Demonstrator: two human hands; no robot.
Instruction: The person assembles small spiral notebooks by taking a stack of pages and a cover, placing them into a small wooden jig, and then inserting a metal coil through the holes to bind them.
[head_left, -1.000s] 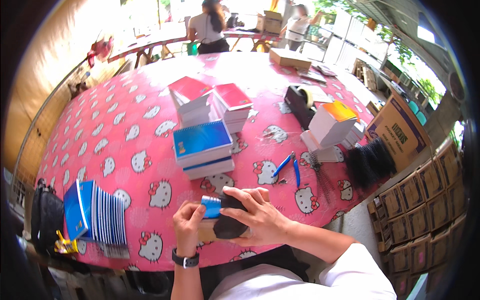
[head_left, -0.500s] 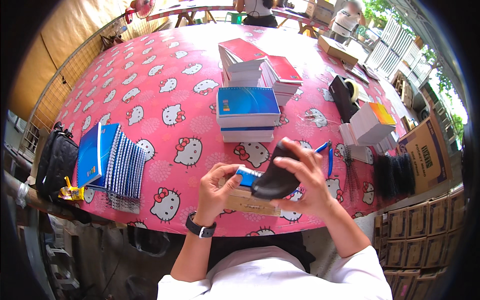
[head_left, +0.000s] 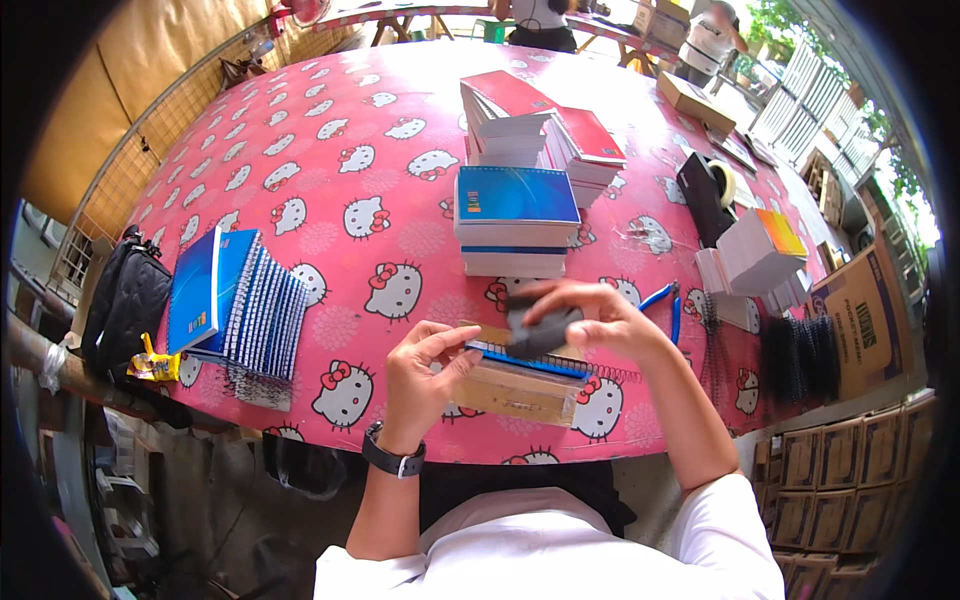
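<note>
Blue notebook over a wooden block, near edge of tabletop

Both hands work at the middle of the near edge of the pink patterned tabletop (head_left: 325,255). Left hand (head_left: 425,375): thumb and fingertips closed in a pinch on the left end of the blue notebook (head_left: 535,362); dark watch (head_left: 393,455) on that wrist. Right hand (head_left: 600,318): fingers curled over a dark pad (head_left: 545,332), blurred; firmness of grip cannot be told. The pad is over the notebook's upper side; contact between the two not clear.

Notebook position: lengthwise along the top of the tan block (head_left: 510,393), roughly parallel to the near edge. A row of wire loops runs along it; a loose reddish coil end (head_left: 617,375) sticks out past its right end.

Surroundings. Farther in from the near edge: pile of blue-covered pads (head_left: 515,195), with red-covered pads (head_left: 510,95) just behind it. Near-left corner: row of bound blue notebooks (head_left: 270,310), yellow packet (head_left: 153,362) beside it, black bag (head_left: 125,300) along the left edge. Toward the right edge: blue-handled pliers (head_left: 675,315) partly behind the right forearm, orange-topped stack (head_left: 765,250), tape dispenser (head_left: 705,190). Near-right corner: heap of black coils (head_left: 800,355), next to a brown carton (head_left: 860,320).
</note>
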